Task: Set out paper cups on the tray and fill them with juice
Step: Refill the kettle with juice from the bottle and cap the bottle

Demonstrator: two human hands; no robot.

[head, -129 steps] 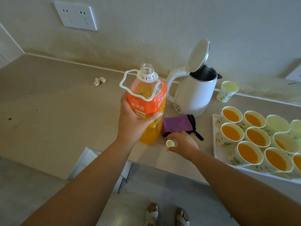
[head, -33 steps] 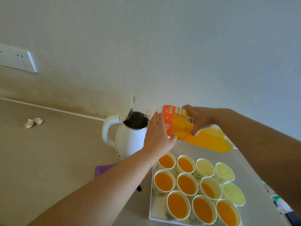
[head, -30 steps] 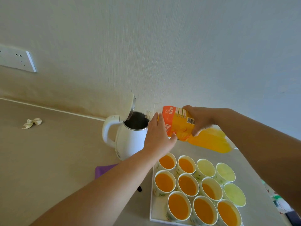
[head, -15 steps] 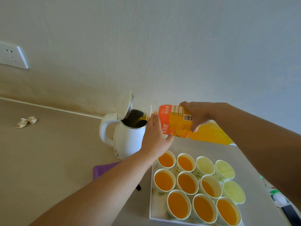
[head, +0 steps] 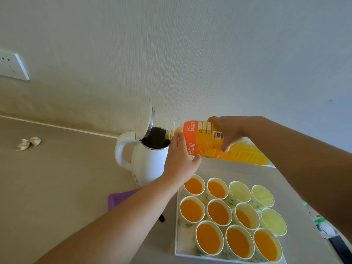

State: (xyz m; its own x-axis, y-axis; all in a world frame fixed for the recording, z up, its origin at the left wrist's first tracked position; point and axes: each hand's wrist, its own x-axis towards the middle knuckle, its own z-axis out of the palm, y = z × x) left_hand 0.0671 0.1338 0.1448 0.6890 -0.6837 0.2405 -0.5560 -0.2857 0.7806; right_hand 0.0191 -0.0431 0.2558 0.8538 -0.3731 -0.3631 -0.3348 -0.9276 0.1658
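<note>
- Juice bottle, head view: it lies nearly level above the counter, long axis running from about 3 o'clock at its base to 9 o'clock at its neck, the mouth hanging over the open kettle rather than over any cup.
- Right hand is closed over the top of the bottle's label; left hand cups the neck end from below, fingers wrapped partway, steadying the tilt.
- White tray sits at 5 o'clock from the kettle, just beside it, carrying eleven paper cups in rows.
- Filled cups hold orange juice; one in the middle row looks only part full, and three empty cups stand toward the tray's 3 o'clock side.
- My judgement: the turning relation is that the empty cups lie below the bottle's base, nearer the right hand, so the neck would have to swing from 9 o'clock round toward 4 o'clock before pouring.
- Purple cloth lies at the kettle's 6 o'clock.
</note>
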